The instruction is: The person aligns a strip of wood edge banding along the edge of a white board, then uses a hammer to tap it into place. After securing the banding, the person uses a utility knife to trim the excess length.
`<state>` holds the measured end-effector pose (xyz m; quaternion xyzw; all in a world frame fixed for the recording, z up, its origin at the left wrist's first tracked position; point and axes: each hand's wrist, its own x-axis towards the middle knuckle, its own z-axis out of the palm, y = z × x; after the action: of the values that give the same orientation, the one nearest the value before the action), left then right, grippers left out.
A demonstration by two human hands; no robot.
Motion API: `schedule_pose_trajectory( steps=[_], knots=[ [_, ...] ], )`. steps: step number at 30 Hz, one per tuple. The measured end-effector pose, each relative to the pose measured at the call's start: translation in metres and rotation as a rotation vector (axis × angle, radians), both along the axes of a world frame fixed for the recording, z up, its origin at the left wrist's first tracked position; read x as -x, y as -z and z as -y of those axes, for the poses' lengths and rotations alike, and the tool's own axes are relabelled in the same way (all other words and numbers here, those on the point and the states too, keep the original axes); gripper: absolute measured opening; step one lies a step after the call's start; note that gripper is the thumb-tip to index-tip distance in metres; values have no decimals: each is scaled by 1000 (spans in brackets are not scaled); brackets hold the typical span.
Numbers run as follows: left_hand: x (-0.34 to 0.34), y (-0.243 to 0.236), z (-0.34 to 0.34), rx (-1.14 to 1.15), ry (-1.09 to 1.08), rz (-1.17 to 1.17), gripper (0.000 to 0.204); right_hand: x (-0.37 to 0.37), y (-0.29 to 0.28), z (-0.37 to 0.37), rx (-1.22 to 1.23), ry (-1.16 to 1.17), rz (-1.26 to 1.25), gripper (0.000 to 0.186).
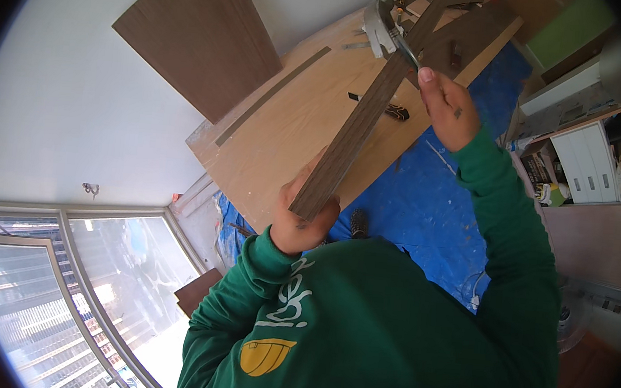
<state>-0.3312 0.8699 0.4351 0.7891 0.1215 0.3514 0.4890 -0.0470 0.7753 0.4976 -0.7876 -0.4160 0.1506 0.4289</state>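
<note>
My left hand point(304, 227) is closed round the near end of a long, narrow brown wood-grain strip point(352, 138), which slants up and away to the right over the workbench. My right hand point(447, 110) grips the dark handle of a silver-headed hand tool point(382, 30); its broad, curved metal head is beside the strip's far part, and whether they touch I cannot tell. Below the strip, a utility knife point(397, 112) with a black and yellow handle lies on the plywood board point(285, 147), partly covered by the strip.
A thin brown strip point(275, 95) lies along the board's far left. Brown panels point(199, 36) lean on the wall and lie at the back right. Blue sheeting point(413, 203) covers the floor. A white drawer unit point(586, 163) stands right, a window point(127, 267) lower left.
</note>
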Motion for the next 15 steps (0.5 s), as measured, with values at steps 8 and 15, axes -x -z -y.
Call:
schedule_pose_trajectory(
  steps=[8,15],
  knots=[
    [0,2,-3,137,77,22,55,136,-8,35,-54,-318,3,50],
    [-6,3,0,269,68,92,51,122,-24,24,2,-184,-5,48]
  ],
)
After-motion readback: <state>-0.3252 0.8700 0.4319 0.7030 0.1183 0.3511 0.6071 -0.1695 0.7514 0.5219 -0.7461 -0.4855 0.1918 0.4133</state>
